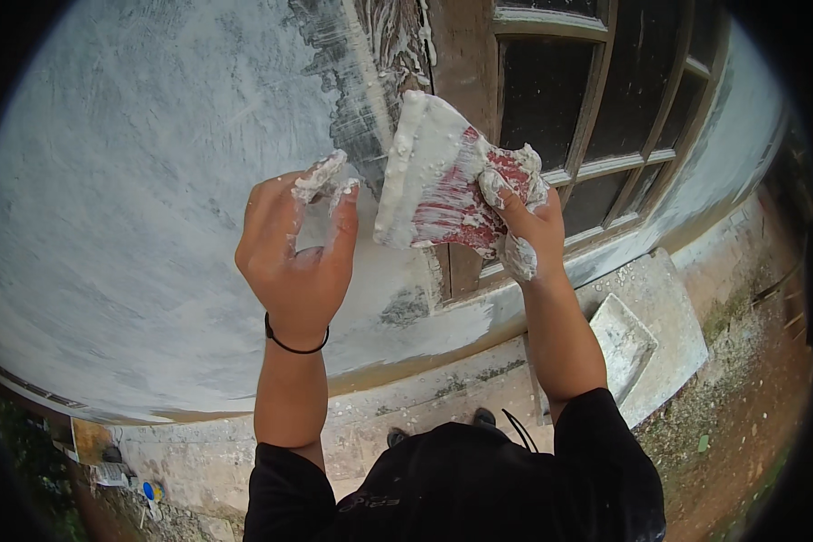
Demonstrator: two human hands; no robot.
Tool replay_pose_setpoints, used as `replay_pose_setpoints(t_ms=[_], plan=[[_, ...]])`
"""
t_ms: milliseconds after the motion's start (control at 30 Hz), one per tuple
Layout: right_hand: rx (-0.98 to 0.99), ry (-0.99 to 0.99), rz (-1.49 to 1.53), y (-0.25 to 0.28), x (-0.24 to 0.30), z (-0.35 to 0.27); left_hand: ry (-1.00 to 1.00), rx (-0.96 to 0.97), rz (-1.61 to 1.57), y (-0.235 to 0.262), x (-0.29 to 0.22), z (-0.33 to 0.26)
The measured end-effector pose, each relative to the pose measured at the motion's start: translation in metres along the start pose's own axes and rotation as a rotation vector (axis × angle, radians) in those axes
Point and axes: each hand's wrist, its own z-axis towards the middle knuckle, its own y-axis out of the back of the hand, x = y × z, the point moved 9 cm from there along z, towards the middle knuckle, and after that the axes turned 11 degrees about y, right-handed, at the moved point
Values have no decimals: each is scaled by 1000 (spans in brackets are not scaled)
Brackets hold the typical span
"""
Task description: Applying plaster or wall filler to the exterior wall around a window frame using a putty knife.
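My right hand (pixel 544 230) grips a wide red putty spreader (pixel 452 181) by its narrow end, thumb across the face. Thick white putty coats its broad edge, which points left, and more is lumped around the grip and my fingers. To the left, my left hand (pixel 298 244) is raised, its thumb and forefinger curved with a gap between them. White putty clings to those fingertips; the other fingers are mostly hidden behind. Beyond both hands stands a wall (pixel 181 181) smeared grey-white, with a rough dark patch (pixel 357 117) beside the window frame.
A brown wooden window frame (pixel 465 72) with dark panes is at the upper right. Low on the right, a whitened rectangular tray (pixel 621 339) lies on a pale board (pixel 668 316). A narrow ledge (pixel 443 388) runs along the wall base, my feet near it.
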Motion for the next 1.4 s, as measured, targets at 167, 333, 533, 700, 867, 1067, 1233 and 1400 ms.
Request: replay_pose_setpoints(t_ms=[167, 333, 533, 700, 867, 1067, 1233, 1400], plan=[[-91, -14, -101, 19, -9, 6, -199, -97, 51, -23, -9, 19], [-65, -18, -52, 23, -13, 9, -242, -172, 194, -32, -5, 30], [-61, 21, -44, 27, -15, 14, -245, -179, 268, -40, 1, 35], [-42, -4, -48, 30, -17, 15, -250, -165, 256, -43, -1, 37], [-37, 29, -4, 26, -19, 15, -273, -164, 268, -43, -3, 39], [-15, 5, 10, 25, -21, 15, -270, -163, 279, -45, -5, 40], [-5, -5, 15, 26, -24, 14, -292, -155, 299, -47, -5, 41], [-17, -17, 19, 29, -22, 12, -311, -161, 329, -50, -7, 41]])
